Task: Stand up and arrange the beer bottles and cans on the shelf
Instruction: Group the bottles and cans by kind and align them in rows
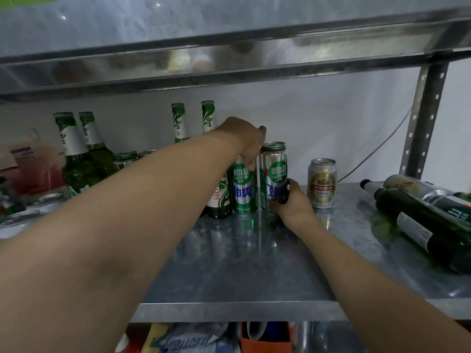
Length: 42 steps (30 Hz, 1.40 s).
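Shelf (pixel 242 263), mid-back: 2 tall cans standing side by side. L hand (pixel 244 141) gripping top of left green can (pixel 243 189); R hand (pixel 293 202) curling round lower right green can (pixel 275 169). Gold can (pixel 321 184) standing just beside; bottles (pixel 420 215) lying at right edge

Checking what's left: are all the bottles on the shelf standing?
No, the dark green bottle at the right of the shelf lies on its side.

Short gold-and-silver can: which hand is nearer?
Right. The right hand grips a tall green can beside the short gold-and-silver can; the left hand holds a second green can's top, farther away.
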Each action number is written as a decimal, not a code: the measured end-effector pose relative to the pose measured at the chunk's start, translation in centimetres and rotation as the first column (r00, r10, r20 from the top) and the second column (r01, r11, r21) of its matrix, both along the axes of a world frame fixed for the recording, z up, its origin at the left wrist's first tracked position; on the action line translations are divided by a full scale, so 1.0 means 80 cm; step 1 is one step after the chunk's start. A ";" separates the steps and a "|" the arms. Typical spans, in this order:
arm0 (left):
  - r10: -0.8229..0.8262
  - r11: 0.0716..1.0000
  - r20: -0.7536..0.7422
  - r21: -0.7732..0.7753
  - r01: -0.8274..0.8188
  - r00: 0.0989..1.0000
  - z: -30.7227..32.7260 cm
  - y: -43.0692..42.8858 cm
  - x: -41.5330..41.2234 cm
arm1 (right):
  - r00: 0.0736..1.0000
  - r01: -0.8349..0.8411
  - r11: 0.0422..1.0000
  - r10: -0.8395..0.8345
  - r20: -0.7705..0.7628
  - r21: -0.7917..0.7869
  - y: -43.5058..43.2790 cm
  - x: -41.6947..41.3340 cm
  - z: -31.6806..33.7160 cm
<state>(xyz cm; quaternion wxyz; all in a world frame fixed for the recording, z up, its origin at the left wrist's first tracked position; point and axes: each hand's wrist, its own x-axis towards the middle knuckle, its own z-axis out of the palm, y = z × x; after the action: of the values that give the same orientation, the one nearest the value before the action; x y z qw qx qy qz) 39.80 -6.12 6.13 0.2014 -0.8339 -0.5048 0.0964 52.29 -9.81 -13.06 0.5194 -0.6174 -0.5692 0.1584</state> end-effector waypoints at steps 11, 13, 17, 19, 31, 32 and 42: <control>-0.055 0.998 -0.008 -0.003 0.055 0.998 0.008 0.006 -0.004 | 0.999 0.033 0.999 -0.034 0.020 0.012 -0.006 -0.007 0.005; -0.059 0.998 -0.019 -0.005 0.059 0.998 0.008 0.001 -0.007 | 0.997 0.055 0.998 -0.056 0.060 0.015 -0.006 -0.010 0.006; -0.077 0.997 -0.040 -0.010 0.076 0.996 0.002 -0.001 -0.006 | 0.992 0.083 0.997 -0.083 0.100 0.000 -0.008 -0.011 0.009; -0.079 0.996 -0.004 -0.031 0.079 0.997 -0.001 -0.007 -0.006 | 0.992 0.084 0.996 -0.083 0.099 -0.006 -0.009 -0.010 0.009; -0.665 0.746 0.710 0.616 0.252 0.233 -0.115 -0.107 -0.004 | 0.946 0.320 0.929 -0.323 -0.011 0.185 -0.052 0.011 0.031; -0.617 0.778 0.771 0.571 0.262 0.155 -0.134 -0.109 -0.001 | 0.921 0.385 0.898 -0.388 -0.029 0.213 -0.054 0.019 0.037; -0.017 0.930 0.999 0.032 0.366 -0.045 -0.228 -0.059 0.027 | 0.899 0.435 0.900 -0.432 -0.067 0.029 -0.013 0.073 0.036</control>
<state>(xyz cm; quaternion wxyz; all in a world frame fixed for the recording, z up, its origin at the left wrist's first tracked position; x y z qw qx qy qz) 41.97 -10.86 -12.10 -0.3101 -0.7314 -0.3567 -0.4916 58.12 -10.82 -10.15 0.5715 -0.7122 -0.4052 0.0446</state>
